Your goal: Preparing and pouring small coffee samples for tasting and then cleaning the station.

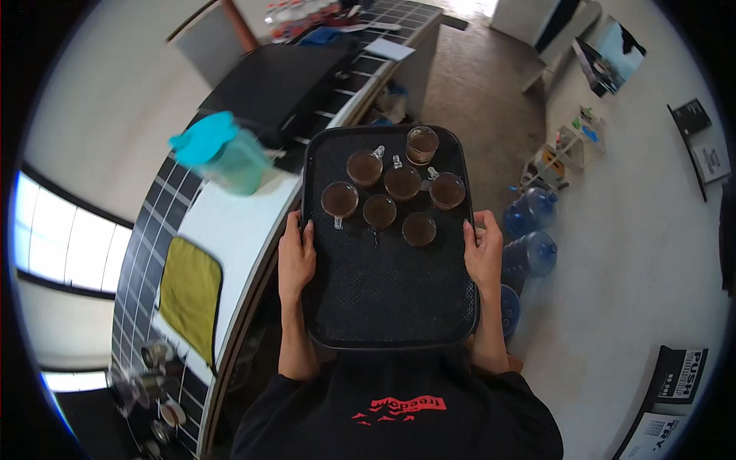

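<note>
A black plastic serving tray (391, 299) is held level in front of my chest. My left hand (297, 251) grips its left rim, thumb on top. On the opposite rim, my right hand (483, 248) holds on the same way. Several clear glass cups of brown drink stand on the tray's far half, among them a glass cup (340, 200) at the left, a glass cup (402, 183) in the middle and a glass (422, 146) at the far right. Some show small glass handles. The tray's near half carries nothing.
Left runs a tiled counter (150, 214) with a turquoise-lidded pitcher (230, 164), a green cloth (191, 296) and a black gas stove (276, 86). Blue water jugs (530, 253) and a small rack (560, 152) stand along the right wall. The floor (483, 75) stretches ahead between them.
</note>
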Demonstrator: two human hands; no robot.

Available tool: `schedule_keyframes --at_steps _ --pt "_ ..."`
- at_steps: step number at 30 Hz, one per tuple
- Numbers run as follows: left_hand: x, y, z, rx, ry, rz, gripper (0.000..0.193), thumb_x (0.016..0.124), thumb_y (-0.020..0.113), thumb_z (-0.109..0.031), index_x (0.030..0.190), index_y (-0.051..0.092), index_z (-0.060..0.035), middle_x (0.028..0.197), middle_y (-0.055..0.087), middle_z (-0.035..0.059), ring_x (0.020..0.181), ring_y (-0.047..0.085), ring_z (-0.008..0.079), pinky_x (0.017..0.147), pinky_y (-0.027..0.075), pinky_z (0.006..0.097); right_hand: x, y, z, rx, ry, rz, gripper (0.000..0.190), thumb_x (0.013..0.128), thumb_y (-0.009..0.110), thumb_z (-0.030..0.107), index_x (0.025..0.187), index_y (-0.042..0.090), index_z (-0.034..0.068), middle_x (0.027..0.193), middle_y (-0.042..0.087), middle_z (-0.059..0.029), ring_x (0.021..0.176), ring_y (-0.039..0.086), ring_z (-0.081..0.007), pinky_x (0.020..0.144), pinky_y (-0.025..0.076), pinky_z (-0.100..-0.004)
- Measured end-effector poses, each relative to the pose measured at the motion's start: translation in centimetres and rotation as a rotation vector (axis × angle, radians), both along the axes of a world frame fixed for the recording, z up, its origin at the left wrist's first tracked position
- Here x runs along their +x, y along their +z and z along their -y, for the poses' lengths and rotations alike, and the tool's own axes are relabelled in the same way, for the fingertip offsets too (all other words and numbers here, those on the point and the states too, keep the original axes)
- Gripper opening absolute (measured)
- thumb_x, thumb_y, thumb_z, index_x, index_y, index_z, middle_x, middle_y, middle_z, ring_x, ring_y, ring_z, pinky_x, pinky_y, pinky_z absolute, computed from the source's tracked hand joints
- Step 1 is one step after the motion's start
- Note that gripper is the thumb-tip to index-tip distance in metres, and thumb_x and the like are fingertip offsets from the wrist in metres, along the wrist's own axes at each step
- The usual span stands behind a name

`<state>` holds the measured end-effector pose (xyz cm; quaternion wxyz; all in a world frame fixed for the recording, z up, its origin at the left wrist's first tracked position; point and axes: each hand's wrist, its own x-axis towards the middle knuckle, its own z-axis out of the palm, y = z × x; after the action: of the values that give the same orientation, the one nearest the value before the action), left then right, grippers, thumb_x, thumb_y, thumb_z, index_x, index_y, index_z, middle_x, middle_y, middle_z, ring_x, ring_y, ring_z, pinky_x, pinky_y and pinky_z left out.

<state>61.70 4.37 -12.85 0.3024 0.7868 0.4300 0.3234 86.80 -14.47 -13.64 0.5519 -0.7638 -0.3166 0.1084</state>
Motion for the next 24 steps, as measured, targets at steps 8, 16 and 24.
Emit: schedule_keyframes --at_steps 8,16,24 --pt "17.0 -3.0 -5.8 0.001 -0.192 0.087 0.029 0.100 0.050 -0.016 0.123 0.050 0.0006 0.096 0.065 0.0281 0.093 0.065 0.0410 0.076 0.048 0.0435 13.1 -0.4 -0.6 0.012 -0.178 0.015 0.008 0.097 0.057 0.006 0.098 0.050 0.002 0.062 0.048 -0.0011 0.055 0.039 -0.0049 0.049 0.030 -0.0257" --pt "33.7 -1.2 -10.9 -0.092 -0.350 0.016 0.032 0.101 0.049 -0.019 0.125 0.050 0.0011 0.106 0.065 0.0278 0.101 0.062 0.0454 0.083 0.047 0.0474 25.6 -0.5 -2.9 0.032 -0.378 0.118 0.009 0.097 0.058 0.005 0.097 0.049 0.003 0.063 0.043 0.0035 0.056 0.036 -0.0027 0.049 0.028 -0.0232" --pt "50.8 1.2 -17.2 -0.080 -0.578 0.079 0.030 0.100 0.050 -0.017 0.123 0.052 0.0027 0.103 0.064 0.0296 0.100 0.061 0.0458 0.080 0.047 0.0465 37.9 0.1 -5.9 0.037 -0.547 0.124 0.009 0.097 0.058 0.005 0.097 0.050 0.003 0.059 0.041 0.0047 0.054 0.038 -0.0020 0.047 0.027 -0.0233"
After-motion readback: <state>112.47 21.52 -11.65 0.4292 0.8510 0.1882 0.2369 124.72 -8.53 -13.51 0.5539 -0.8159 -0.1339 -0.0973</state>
